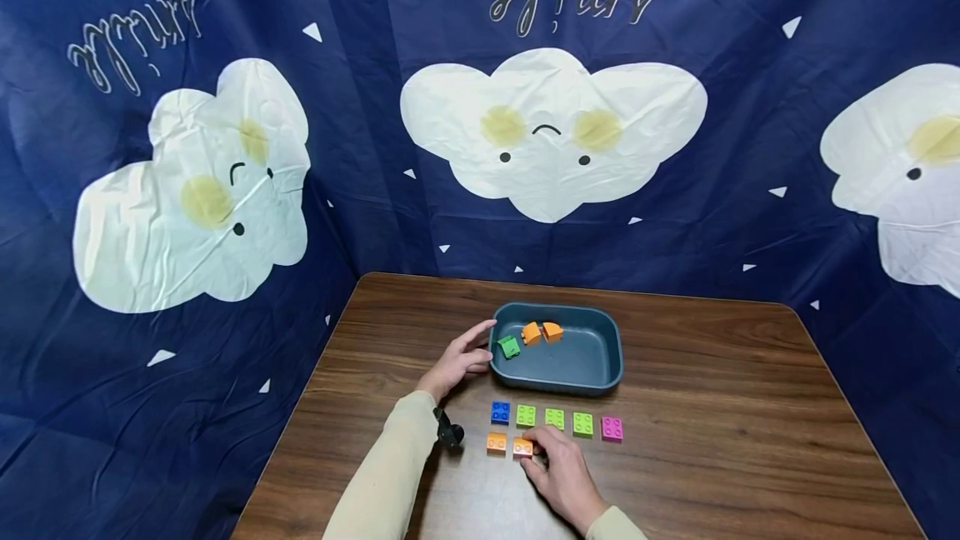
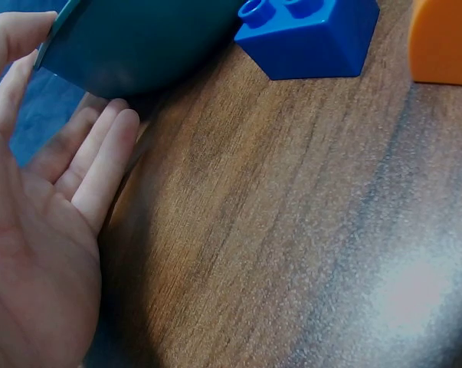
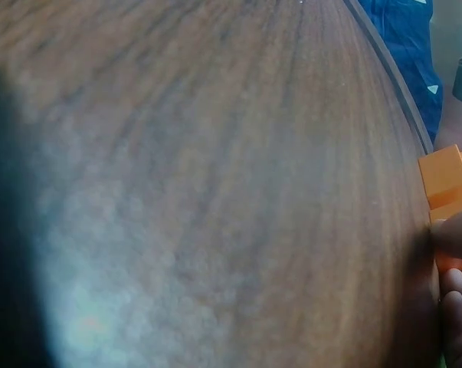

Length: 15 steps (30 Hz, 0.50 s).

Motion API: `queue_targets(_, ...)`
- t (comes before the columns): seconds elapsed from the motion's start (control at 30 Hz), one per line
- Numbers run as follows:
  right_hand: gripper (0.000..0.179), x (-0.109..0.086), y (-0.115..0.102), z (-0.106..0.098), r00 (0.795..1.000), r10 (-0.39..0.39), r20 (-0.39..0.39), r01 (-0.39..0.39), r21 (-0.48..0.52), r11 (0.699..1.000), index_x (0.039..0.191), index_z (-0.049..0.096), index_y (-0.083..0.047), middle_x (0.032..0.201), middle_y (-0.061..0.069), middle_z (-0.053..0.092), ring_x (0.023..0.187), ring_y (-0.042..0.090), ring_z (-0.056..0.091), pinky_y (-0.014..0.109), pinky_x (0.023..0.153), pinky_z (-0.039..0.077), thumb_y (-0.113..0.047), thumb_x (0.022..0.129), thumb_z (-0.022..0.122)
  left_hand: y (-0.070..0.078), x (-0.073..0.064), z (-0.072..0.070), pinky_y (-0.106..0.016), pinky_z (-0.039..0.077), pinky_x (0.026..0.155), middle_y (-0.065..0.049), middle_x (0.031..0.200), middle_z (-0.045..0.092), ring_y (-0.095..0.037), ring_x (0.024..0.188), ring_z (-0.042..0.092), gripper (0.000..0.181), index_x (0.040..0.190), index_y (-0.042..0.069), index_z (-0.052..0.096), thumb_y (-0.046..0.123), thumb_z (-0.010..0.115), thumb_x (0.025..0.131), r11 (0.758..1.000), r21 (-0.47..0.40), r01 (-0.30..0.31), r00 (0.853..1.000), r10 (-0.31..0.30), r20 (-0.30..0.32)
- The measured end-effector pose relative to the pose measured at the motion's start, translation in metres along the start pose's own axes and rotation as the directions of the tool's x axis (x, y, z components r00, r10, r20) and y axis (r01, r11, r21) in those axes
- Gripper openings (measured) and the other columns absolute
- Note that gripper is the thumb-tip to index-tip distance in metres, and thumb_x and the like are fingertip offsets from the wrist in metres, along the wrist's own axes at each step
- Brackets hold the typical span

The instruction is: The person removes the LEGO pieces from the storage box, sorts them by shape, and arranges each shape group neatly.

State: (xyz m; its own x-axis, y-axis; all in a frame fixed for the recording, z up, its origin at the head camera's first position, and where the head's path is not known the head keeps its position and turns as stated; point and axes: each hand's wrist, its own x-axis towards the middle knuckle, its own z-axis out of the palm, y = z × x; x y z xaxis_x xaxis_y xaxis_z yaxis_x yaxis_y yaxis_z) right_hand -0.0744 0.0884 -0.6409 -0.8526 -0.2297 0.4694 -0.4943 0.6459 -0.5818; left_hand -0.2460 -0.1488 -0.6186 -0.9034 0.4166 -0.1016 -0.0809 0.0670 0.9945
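Observation:
My left hand (image 1: 455,365) lies along the left side of a dark teal tray (image 1: 611,369), fingertips touching its rim and wall. In the left wrist view, its lower fingers (image 2: 112,157) stretch out flat beside the tray's base. Between thumb and fingers, my right hand (image 1: 558,472) pinches an orange brick (image 1: 522,447) at the right end of the front row. Another orange brick (image 1: 496,442) sits just left of it. Behind them runs a row with a blue brick (image 1: 500,412), lime green bricks (image 1: 526,415) and a pink brick (image 1: 612,428).
Inside the tray lie a green piece (image 1: 509,347) and two orange pieces, one (image 1: 552,332) right of the other. The brown wooden table (image 1: 712,407) meets a dark blue cloth (image 1: 360,215) with white clouds at the back and sides.

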Motion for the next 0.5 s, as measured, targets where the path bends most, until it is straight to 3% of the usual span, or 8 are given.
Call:
queue_targets(0.23,0.039,-0.0011,0.0000,-0.0010,0.998,0.058,0.035,-0.059,0.031,0.998,0.103,0.073,-0.015,0.098,-0.008,0.069,0.084,0.003,0.063,0.024,0.070,0.055,-0.003,0.072,0.094,-0.0001,-0.0011,0.0002,-0.047,0.057,0.099,-0.019,0.164,0.041,-0.039,0.140,0.053,0.068,0.164,0.021,0.041,0.002,0.060,0.101,1.000,0.012,0.003,1.000,-0.003,-0.007)
queue_targets(0.5,0.041,-0.0005,0.0021,0.0025,0.999,0.030,-0.022,-0.030,0.029,0.999,0.100,0.074,-0.014,0.093,-0.008,0.068,0.079,0.000,0.059,0.020,0.067,0.051,-0.002,0.068,0.096,0.0005,-0.0006,0.0007,-0.044,0.059,0.097,-0.019,0.163,0.043,-0.037,0.138,0.055,0.067,0.163,0.021,0.042,0.002,0.060,0.101,1.000,0.019,-0.006,1.000,0.006,-0.019)
